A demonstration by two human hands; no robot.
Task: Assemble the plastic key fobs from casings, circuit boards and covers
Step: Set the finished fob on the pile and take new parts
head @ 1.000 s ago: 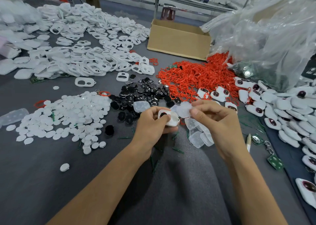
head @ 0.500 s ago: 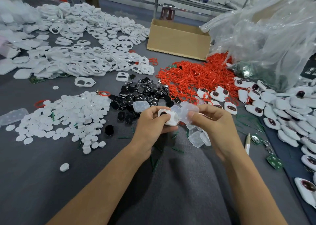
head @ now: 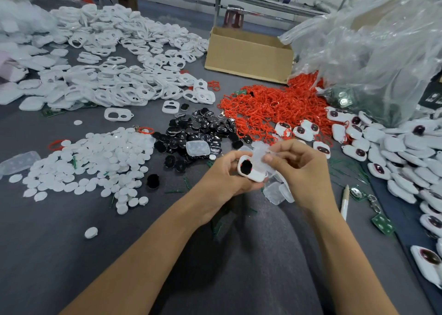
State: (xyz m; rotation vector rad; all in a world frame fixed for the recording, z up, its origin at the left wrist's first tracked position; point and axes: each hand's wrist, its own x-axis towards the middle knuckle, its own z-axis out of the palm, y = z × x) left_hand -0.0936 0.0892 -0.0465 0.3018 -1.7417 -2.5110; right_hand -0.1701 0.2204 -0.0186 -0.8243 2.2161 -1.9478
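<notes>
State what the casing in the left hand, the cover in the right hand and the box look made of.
The casing: smooth white moulded plastic, slight gloss. The cover: likely frosted translucent plastic, hazily see-through; stiffness unclear. The box: matte brown cardboard, folded flap edges.

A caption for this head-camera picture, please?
Left hand grips a white casing while the right hand pinches a clear cover beside it.

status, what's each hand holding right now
Left hand grips white casing, black opening facing camera. Right hand pinches clear cover at its top edge, not seated. Nothing visible blocking.
</notes>
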